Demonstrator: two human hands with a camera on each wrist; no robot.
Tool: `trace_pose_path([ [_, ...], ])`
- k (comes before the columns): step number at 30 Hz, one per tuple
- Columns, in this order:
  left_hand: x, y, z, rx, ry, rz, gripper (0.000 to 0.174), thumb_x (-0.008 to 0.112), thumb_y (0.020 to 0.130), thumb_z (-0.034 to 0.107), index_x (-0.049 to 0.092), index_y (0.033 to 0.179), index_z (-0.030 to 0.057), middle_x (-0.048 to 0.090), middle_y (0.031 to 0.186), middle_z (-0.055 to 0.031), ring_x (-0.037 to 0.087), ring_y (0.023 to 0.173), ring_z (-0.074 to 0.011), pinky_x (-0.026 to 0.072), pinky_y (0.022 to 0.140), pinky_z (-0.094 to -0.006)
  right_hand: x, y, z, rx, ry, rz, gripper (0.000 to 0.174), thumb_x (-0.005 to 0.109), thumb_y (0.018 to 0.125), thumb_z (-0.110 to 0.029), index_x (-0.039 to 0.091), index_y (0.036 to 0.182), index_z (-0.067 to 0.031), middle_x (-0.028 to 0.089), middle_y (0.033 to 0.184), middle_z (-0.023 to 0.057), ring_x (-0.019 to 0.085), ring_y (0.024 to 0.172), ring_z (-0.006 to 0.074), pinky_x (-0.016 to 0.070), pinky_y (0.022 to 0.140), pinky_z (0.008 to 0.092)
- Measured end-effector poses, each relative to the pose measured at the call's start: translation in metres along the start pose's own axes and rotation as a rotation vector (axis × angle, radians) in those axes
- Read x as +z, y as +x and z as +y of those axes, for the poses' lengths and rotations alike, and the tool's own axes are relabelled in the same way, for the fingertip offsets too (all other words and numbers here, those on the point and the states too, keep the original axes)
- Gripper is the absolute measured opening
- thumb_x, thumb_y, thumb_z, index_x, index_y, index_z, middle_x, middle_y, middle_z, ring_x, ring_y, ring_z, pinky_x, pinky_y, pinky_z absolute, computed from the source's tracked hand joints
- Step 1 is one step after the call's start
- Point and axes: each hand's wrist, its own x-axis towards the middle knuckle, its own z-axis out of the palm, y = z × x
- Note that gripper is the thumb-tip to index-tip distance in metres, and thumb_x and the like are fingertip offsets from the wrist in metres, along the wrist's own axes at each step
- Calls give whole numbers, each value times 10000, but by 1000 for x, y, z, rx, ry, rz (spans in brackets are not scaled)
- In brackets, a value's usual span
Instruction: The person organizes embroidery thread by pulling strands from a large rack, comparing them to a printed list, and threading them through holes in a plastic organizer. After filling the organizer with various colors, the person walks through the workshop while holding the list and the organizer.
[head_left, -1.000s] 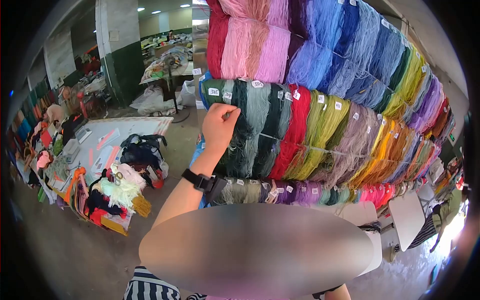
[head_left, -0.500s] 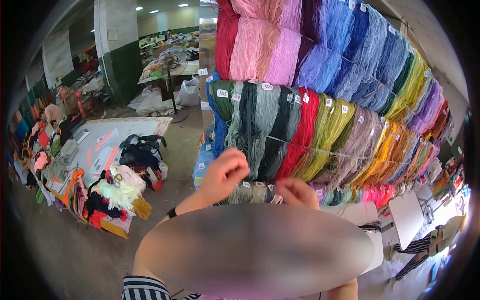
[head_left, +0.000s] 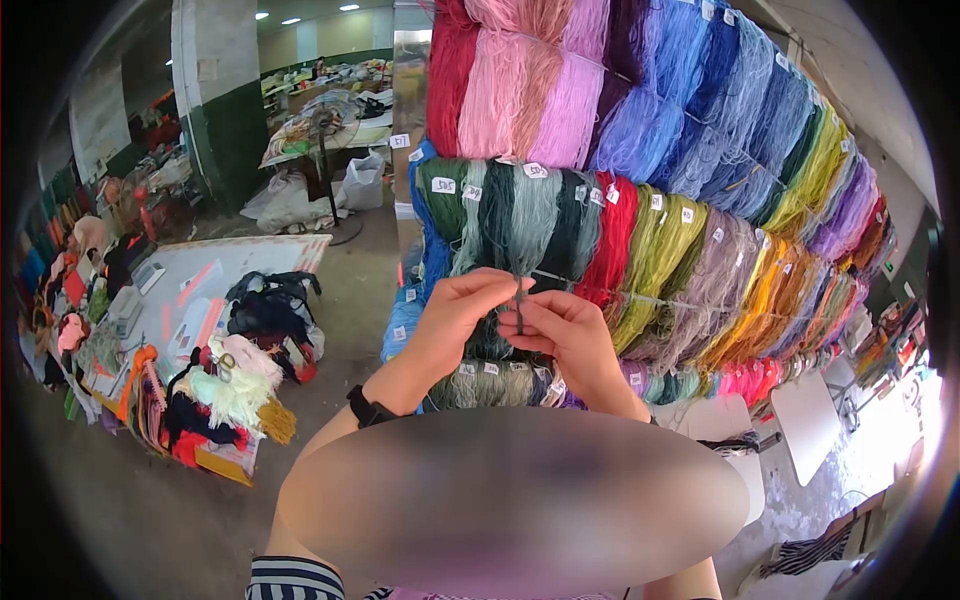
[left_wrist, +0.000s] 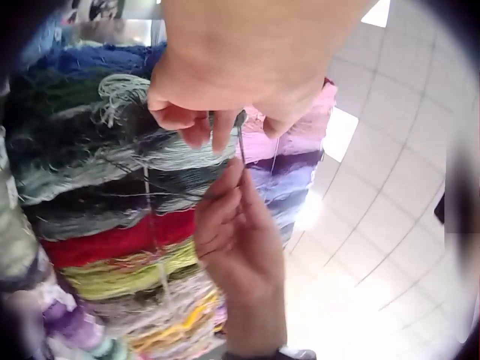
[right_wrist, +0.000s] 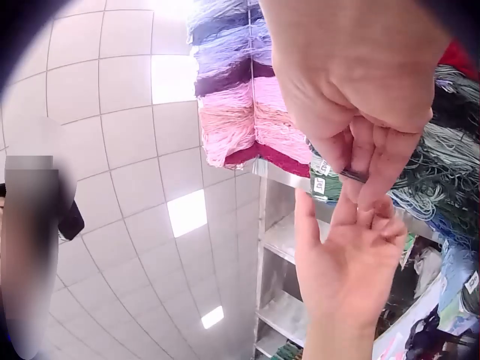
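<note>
In the head view, a short dark grey-green strand of yarn (head_left: 519, 312) stands upright between both hands, before the hanging skeins. The left hand (head_left: 455, 318) pinches its upper part with thumb and fingers. Lower down, the right hand (head_left: 572, 335) holds the same strand between thumb and fingertips. From the left wrist, the thin strand (left_wrist: 241, 142) spans the gap between the two hands. The right wrist view shows a dark piece of it (right_wrist: 353, 176) at the right fingertips. Behind the hands hang dark green and grey-green skeins (head_left: 535, 215) with paper number tags.
Rows of coloured skeins, among them pink (head_left: 490, 110), blue (head_left: 640, 120) and red (head_left: 612, 240), fill the rack. A table (head_left: 290, 255) with yarn bundles and scissors (head_left: 228, 365) stands at the left. White panels (head_left: 805, 430) are at the right.
The left hand has come down from the top of the dark green skeins. The right hand has risen into view to meet it, and both now hold the strand.
</note>
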Motion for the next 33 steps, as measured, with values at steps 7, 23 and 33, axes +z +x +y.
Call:
trace_pose_path([
  [7,-1,3,-2,51,-12,-17,180,618,899,118,717,1000,6,692,966,-30,557,830,-71,427,752,-256,-4,-3,-1,-35,11,1,181,602,943,-107,631,1043,41,690,957,120,687,874,187,577,797,297],
  [23,-10,51,-36,559,667,408,198,770,798,142,639,851,3,590,853,-63,545,576,-130,444,548,-260,-14,-8,9,-125,-58,118,143,653,922,-153,630,959,-17,653,787,24,597,711,82,449,655,220],
  [33,8,-29,-37,601,756,12,89,717,772,26,631,795,15,643,832,-72,622,705,-178,475,613,-285,-18,-5,13,-166,-64,164,100,616,940,-124,642,988,-40,719,948,106,605,690,56,422,591,176],
])
